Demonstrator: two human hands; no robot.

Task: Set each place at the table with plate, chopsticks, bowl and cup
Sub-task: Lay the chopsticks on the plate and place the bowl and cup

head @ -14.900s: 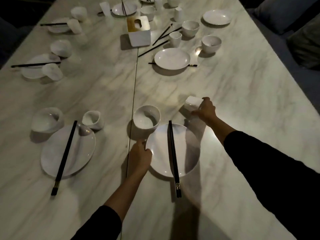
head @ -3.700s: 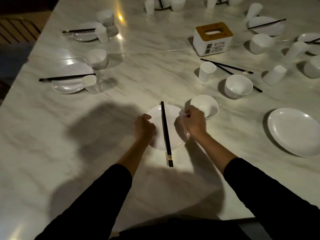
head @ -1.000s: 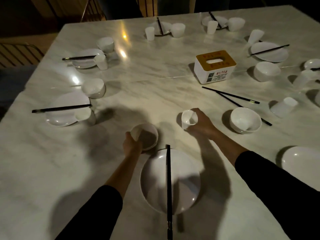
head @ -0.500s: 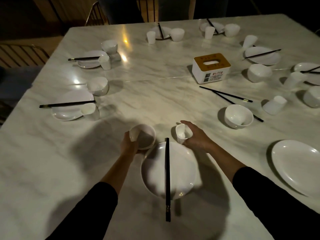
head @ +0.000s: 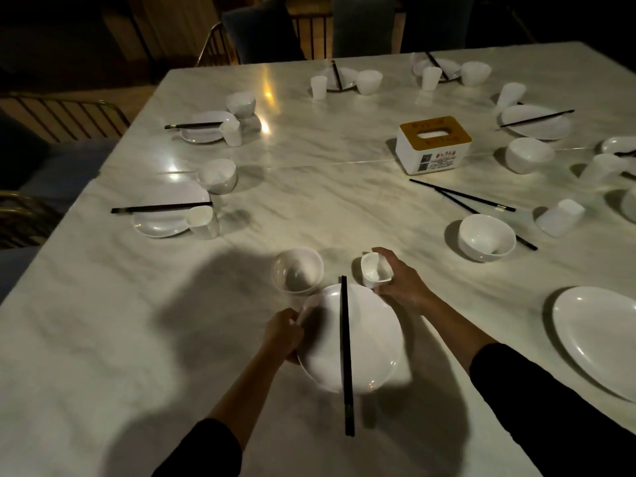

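Near place is basically together: plate right in front, chopsticks across it with the long axis pointing straight away from the person, bowl just past the far-left rim. Left hand pinches the plate's left edge. Right hand is wrapped round the cup at the far-right rim, and I can't tell if it's down on the table. My guess is the next job sits off to the right: bare plate, second bowl, loose chopsticks lying diagonally, spare cup, so the right hand is way nearer. Bare plate is cut off by the frame edge, the loose chopsticks run behind the second bowl, and the left fingertips are hidden.
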